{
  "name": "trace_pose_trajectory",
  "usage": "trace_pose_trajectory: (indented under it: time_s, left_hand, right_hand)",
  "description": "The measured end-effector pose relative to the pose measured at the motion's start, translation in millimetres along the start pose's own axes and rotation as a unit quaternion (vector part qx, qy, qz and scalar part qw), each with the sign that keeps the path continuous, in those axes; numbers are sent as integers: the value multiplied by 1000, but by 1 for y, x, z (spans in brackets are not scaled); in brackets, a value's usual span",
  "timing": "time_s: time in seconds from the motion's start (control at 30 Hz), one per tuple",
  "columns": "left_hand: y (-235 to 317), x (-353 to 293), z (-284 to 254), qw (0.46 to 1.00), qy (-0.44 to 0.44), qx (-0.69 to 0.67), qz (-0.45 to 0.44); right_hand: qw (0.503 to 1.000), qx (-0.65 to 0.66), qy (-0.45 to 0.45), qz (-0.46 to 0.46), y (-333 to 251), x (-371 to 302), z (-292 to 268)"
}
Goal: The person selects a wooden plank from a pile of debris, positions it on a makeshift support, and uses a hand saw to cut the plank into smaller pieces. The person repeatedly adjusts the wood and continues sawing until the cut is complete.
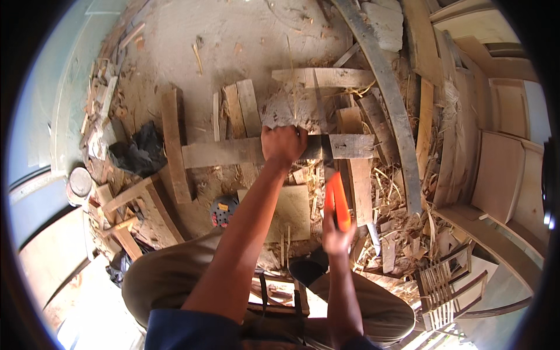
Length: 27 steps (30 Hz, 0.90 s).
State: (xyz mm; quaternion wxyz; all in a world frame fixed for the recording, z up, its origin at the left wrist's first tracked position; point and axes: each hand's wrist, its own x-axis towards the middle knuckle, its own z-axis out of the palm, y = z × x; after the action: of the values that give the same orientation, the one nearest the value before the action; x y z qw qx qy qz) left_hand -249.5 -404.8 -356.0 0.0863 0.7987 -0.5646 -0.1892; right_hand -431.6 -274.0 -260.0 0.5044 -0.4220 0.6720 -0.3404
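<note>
A wooden plank (224, 152) lies crosswise in front of me, over other pieces of wood. My left hand (284, 143) is closed over it, gripping near its middle with the fingers curled at the far edge. In my right hand (338, 238) is a handsaw (336, 201), held by its orange handle. The dark, thin blade runs away from me and crosses the plank just right of my left hand, near the plank's pale right end (353, 145). How deep the blade sits in the wood I cannot tell.
Several offcuts (239, 108) and a short beam (175, 146) lie around the plank. A long curved board (388, 87) stretches along the right. Shavings and scraps cover the ground. A black plastic bag (140, 151) lies left; wooden panels (499, 175) stand right.
</note>
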Motion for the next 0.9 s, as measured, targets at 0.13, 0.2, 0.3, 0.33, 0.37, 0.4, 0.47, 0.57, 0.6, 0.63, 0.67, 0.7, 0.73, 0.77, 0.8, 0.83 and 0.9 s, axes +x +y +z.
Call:
trace_pose_trajectory:
  time_s: [0.13,0.2,0.3,0.33,0.37,0.4,0.47,0.57,0.6,0.63,0.67,0.7,0.73,0.77,0.8,0.83,0.9]
  left_hand:
    - [-6,3,-5,1000,-2,-1,-3]
    - [-12,0,1,999,40,-2,-3]
    - [-3,4,-3,1000,3,8,-13]
    - [-2,1,-2,1000,-23,8,-17]
    - [-5,0,-2,1000,-10,-1,-9]
    - [0,-1,-2,1000,-13,-4,-7]
    - [4,1,-1,1000,-21,-8,-4]
    - [-15,-1,-2,1000,17,-13,-8]
    - [-16,-1,0,1000,9,-17,-6]
    - [-11,1,-2,1000,5,-17,-6]
    - [-5,1,-3,1000,3,-9,-10]
    - [-4,0,-1,1000,-2,22,-4]
    - [-1,2,-2,1000,-14,18,-7]
    - [3,3,-4,1000,-26,14,-10]
    - [5,3,-5,999,-39,11,-17]
    - [7,3,-2,999,-49,7,-16]
    - [0,7,-1,1000,-11,12,-18]
  right_hand:
    - [960,231,-18,154,49,-17,-15]
    - [946,282,-7,159,31,-73,-41]
    - [988,145,-30,37,11,-92,-62]
    - [995,92,-38,22,14,-71,-57]
    - [998,36,-57,17,15,-36,-39]
    - [997,-20,-68,7,12,-4,-24]
    - [996,-60,-71,6,6,24,-5]
    - [998,1,-66,-5,37,-36,-34]
    - [996,68,-59,1,39,-65,-56]
    - [991,125,-48,4,40,-85,-75]
    - [994,101,-49,15,39,-86,-84]
    - [995,75,-56,28,39,-85,-89]
    - [997,42,-62,23,34,-59,-77]
    - [996,-44,-75,-3,27,-32,-58]
    - [985,-138,-91,-43,19,-3,-39]
    - [961,-238,-100,-96,12,18,-26]
    - [959,-238,-91,-127,12,9,-12]
